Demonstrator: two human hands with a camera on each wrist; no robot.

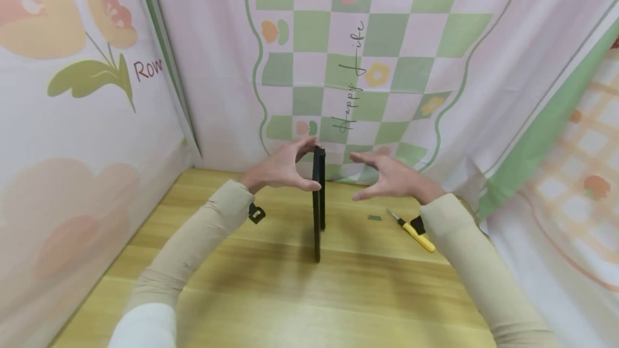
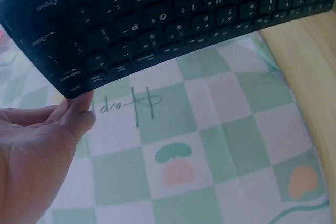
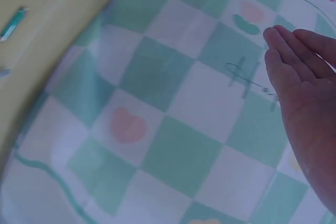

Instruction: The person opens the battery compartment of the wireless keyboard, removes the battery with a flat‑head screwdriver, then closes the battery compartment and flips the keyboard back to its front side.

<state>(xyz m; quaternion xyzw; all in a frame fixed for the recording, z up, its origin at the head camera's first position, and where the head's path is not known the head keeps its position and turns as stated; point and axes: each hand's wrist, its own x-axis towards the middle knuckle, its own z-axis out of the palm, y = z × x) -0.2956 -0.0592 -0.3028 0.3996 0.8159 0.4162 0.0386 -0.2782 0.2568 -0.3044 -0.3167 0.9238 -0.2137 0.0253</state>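
Observation:
A black keyboard (image 1: 316,224) stands upright on edge over the wooden table, seen nearly edge-on in the head view. A second, shorter dark layer runs along its right side. My left hand (image 1: 282,166) holds its top end between thumb and fingers. In the left wrist view the keyboard's keys (image 2: 157,19) face the camera, and the fingertips (image 2: 81,108) pinch one corner. To the right of the keyboard, my right hand (image 1: 393,176) hovers apart from it with thumb and fingers spread, holding nothing. Its fingers (image 3: 294,56) lie side by side in the right wrist view.
A yellow-handled screwdriver (image 1: 419,236) lies on the table (image 1: 271,305) near the right forearm. Left of it lies a small green strip (image 1: 374,217), perhaps a circuit board. A checkered cloth (image 1: 348,36) hangs behind the table, with more printed cloth on both sides.

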